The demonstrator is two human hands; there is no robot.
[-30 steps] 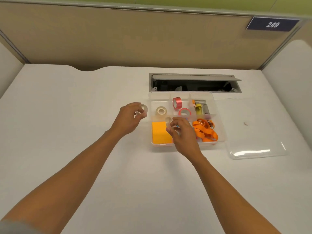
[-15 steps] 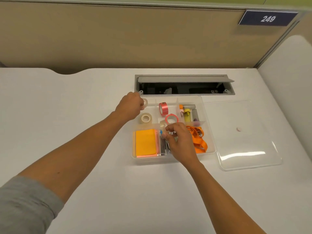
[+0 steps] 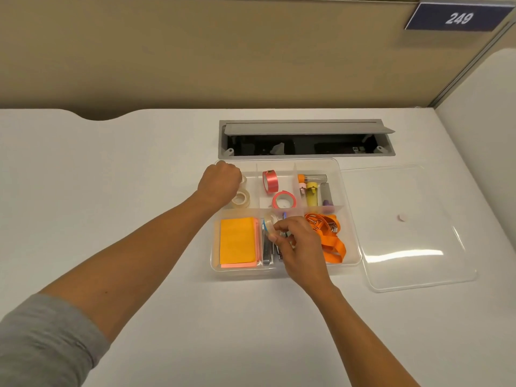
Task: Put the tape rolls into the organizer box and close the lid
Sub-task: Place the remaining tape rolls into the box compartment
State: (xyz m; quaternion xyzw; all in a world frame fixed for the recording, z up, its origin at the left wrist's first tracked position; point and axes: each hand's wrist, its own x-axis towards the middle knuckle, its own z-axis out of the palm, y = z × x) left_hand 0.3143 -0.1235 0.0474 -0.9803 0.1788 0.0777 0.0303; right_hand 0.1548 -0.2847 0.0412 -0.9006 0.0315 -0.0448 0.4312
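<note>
Organizer box sits open on the bench, lid flat just to its right, not yet fitted.

Left hand is curled over the far-left compartment, fingers closed around a clear tape roll that only just peeks out; a second clear roll lies flat directly below it in the same cell. Right hand pinches another clear roll between thumb and fingertips, on edge, over the narrow front-middle compartment. Two pink rolls are in the far-middle cell, one upright, one flat.

Risks, as judged:
- The right-hand roll looks wider than its slot, which already holds metal items; it may wedge or ride proud of the rim, and the lid then won't seat.
- The left-hand roll, released on top of its neighbour, could stack high or roll off.
- The upright pink roll may also foul the lid.
- Clear tape on clear plastic: easy to misjudge seating.
</note>
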